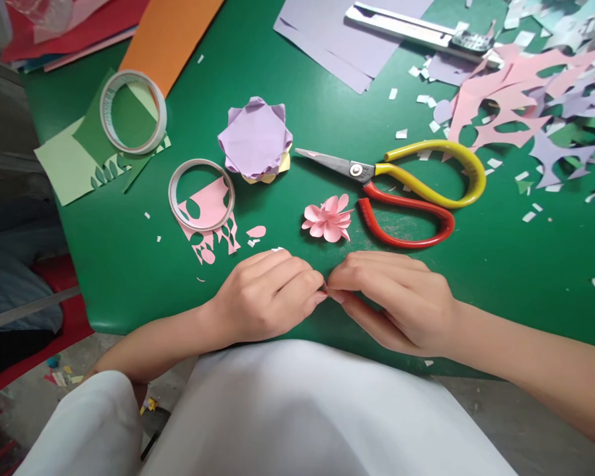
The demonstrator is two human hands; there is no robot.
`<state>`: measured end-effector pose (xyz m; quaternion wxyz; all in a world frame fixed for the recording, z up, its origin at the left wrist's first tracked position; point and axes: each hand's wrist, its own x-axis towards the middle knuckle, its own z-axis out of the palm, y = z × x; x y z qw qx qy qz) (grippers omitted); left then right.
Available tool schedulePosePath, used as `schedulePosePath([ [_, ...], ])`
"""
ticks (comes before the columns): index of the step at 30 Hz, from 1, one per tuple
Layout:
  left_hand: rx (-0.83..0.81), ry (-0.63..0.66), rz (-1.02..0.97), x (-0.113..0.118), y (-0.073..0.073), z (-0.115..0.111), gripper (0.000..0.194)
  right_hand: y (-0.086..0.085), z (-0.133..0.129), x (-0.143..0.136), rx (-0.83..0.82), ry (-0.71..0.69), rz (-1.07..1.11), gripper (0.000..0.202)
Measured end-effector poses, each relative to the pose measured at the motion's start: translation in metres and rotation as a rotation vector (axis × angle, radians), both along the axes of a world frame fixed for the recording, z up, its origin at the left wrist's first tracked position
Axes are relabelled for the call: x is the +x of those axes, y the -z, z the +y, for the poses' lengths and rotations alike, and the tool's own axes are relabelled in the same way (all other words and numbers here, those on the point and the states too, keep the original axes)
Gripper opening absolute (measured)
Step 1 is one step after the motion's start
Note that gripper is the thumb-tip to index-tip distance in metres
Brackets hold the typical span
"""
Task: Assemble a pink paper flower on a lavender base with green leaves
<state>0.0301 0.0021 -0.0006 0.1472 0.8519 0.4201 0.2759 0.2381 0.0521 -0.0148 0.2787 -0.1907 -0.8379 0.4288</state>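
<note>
My left hand (272, 294) and my right hand (396, 301) meet fingertip to fingertip near the table's front edge. Both are closed in a pinch around something tiny that the fingers mostly hide; I cannot make out what it is. Just beyond them sits a pink paper flower (327, 218) with layered petals. To its right lie scissors (361, 173) with one yellow and one red handle, blades slightly apart. Left of the flower is a loose pink paper petal (256, 231). A folded purple paper piece (255, 140) with yellow points underneath stands farther back.
Two tape rolls (201, 226) (106, 125) rest on cut pink and green paper at left. Orange paper (171, 39) and purple sheets (342, 39) lie at the back. A utility knife (401, 26) and heaped paper scraps (506, 99) occupy the back right of the green table (525, 284).
</note>
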Motion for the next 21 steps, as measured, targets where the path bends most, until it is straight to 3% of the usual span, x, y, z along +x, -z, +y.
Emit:
schedulePosePath([
  [9, -0.055, 0.041, -0.01, 0.0009, 0.0014, -0.0006, 0.018, 0.0003, -0.0016, -0.0001, 0.027, -0.003, -0.01, 0.016],
  [21, -0.039, 0.041, 0.03, -0.0009, 0.0007, -0.0013, 0.018, 0.0013, -0.0011, 0.0, 0.19, -0.005, -0.066, 0.014],
])
